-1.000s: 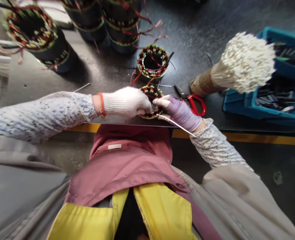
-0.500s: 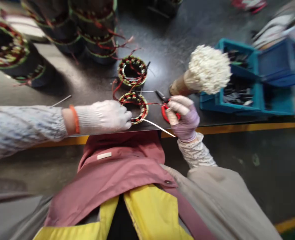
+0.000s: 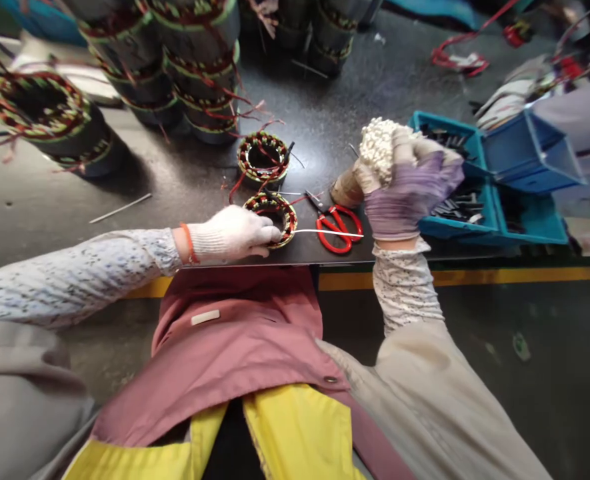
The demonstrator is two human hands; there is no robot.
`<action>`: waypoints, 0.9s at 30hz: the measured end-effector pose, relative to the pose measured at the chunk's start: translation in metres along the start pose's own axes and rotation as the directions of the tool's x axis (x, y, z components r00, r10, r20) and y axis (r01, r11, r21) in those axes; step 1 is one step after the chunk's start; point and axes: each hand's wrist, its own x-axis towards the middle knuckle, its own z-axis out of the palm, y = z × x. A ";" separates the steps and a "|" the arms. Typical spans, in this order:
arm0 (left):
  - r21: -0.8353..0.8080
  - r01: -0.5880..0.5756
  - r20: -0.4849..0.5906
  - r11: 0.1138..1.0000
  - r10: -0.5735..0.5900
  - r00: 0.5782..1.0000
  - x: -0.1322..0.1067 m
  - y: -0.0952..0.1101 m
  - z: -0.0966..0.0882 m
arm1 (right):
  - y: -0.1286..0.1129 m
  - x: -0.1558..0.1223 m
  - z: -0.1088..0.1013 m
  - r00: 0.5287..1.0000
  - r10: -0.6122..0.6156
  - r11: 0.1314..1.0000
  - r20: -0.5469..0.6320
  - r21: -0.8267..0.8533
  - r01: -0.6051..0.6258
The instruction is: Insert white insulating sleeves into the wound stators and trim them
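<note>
The right hand has moved from the stator to the white bundle, its fingers shut around it, while the left hand stays curled over the stator's rim.

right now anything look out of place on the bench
A thin metal rod lies loose on the bench, apart from everything else. A white strip also runs from the small stator across the red scissors, which looks stray.

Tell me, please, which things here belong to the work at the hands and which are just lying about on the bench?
At work:
left hand on the small wound stator
white strand beside it
right hand gripping the white-tipped bundle

Lying about:
red-handled scissors
stacked stators
blue crate of dark pieces
loose metal rod
</note>
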 end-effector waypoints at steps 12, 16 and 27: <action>0.122 -0.056 0.009 0.991 0.055 0.998 -0.005 0.009 -0.007 | -0.025 0.026 -0.017 0.981 0.100 0.890 -0.164 0.457 -0.015; 0.173 -0.016 0.019 0.985 0.013 1.000 -0.008 0.015 -0.006 | -0.037 0.040 -0.034 0.960 0.273 0.791 -0.063 0.582 -0.186; -0.047 -0.036 -0.251 0.998 0.023 0.968 -0.006 0.010 0.019 | -0.119 -0.090 -0.065 0.711 0.265 0.340 0.651 0.626 -0.701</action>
